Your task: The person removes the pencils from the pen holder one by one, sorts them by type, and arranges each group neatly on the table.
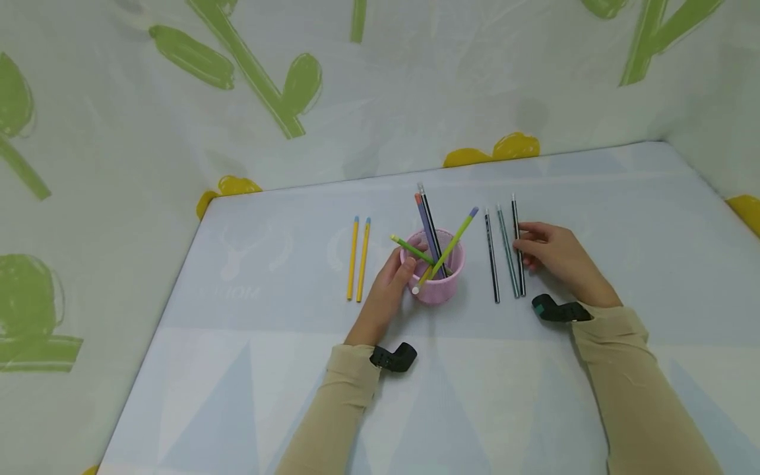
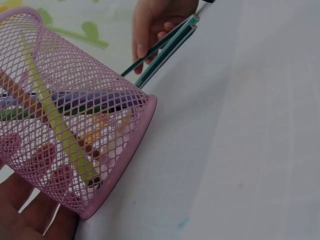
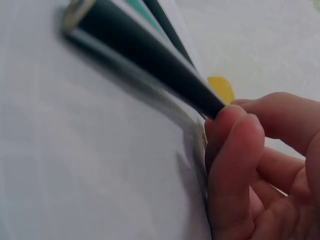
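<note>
My left hand point(image 1: 384, 293) holds the side of a pink mesh pencil cup point(image 1: 436, 291), thumb at the rim and fingers around the far side. Several pencils lean in the cup, among them a purple pencil point(image 1: 426, 219), a lime-green pencil point(image 1: 457, 239) and a darker green pencil point(image 1: 410, 248). To the cup's right, my right hand point(image 1: 558, 256) pinches a dark pencil point(image 3: 145, 55) between thumb and fingertips. Beside it lie a dark green pencil point(image 1: 507, 247) and a black pencil point(image 1: 492, 257), roughly parallel, their white-tipped ends pointing away from me.
Two yellow pencils point(image 1: 353, 260) with blue ends lie side by side left of the cup. The pale table point(image 1: 285, 396) carries a triangle pattern and meets a wall covering point(image 1: 404, 99) with green and yellow plant shapes at its far edge.
</note>
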`<state>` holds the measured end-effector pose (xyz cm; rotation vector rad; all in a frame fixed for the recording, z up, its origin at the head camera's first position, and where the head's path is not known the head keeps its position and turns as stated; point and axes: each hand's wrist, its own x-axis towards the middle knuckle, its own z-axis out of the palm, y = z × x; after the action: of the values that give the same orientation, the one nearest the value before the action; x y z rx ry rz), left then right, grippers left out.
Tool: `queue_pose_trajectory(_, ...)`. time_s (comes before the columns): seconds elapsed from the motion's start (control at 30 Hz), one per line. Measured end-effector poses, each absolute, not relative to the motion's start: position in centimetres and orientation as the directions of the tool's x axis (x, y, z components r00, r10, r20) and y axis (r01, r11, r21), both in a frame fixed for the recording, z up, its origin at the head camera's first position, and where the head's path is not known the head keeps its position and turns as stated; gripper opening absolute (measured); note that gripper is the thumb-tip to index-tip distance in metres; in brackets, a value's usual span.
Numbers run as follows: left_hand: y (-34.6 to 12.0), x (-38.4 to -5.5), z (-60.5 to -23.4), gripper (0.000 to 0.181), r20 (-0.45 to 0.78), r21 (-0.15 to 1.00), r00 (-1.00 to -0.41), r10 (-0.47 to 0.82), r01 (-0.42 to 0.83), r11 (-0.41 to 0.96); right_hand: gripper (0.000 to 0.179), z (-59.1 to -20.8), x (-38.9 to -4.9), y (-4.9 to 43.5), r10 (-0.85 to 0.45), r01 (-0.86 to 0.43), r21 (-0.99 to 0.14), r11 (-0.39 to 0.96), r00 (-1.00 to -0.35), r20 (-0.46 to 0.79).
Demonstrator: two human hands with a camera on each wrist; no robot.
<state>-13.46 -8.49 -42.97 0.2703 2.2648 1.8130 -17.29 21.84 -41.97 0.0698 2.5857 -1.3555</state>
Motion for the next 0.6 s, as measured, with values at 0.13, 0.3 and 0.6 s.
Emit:
queue_pose_trajectory(0.13, -8.33, -13.52, -42.84, 0.052, -0.053, 0.977, -0.955, 0.293, 0.01, 0.211, 0.058, -42.06, -17.28, 21.98, -0.046, 0.15, -0.802, 0.578, -0.975, -0.216)
queue_pose_trajectory(0.3, -8.31, -13.51, -42.99, 0.051, -0.058, 0.977, -0.954, 0.293, 0.006, 0.214, 0.058, -42.14, -17.15, 21.85, -0.041, 0.146, -0.797, 0.586, -0.977, -0.21)
queue_pose_trajectory(0.6, -8.25, -13.58, -42.68, 0.054, -0.073, 0.975, -0.955, 0.287, -0.008, 0.221, 0.054, -41.78, -17.13, 21.13, 0.019, 0.14, -0.747, 0.65, -0.986, -0.168)
